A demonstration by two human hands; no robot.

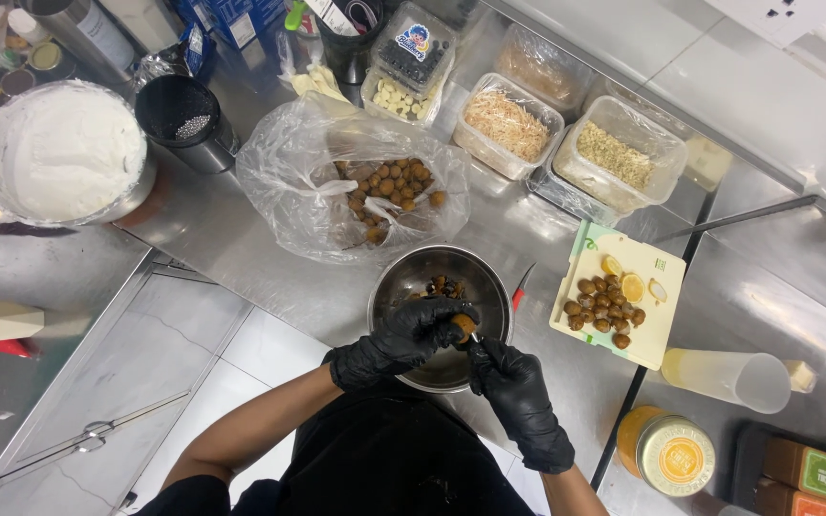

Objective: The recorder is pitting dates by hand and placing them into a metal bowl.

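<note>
- Small brown round fruit (pixel 464 325), part peeled – centre-bottom of frame, over round steel bowl (pixel 403 282) on steel table (pixel 241 239).
- Left hand (pixel 403 339), black glove: fingers closed round the fruit.
- Right hand (pixel 513 387), black glove: fingers curled tight at fruit's lower edge; can't tell if gripping a tool.
- Clear plastic bag (pixel 289 172) w/ more fruit, above bowl.
- Pale cutting board (pixel 657 330) w/ fruit pile + lemon pieces, centre-right.

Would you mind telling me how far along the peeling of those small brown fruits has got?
Done: a cluster of fruits sits on the cutting board, and dark scraps lie in the steel bowl. In hand: the left hand holds one fruit over the bowl, the right hand working at it. Left: many fruits remain in the plastic bag.
</note>
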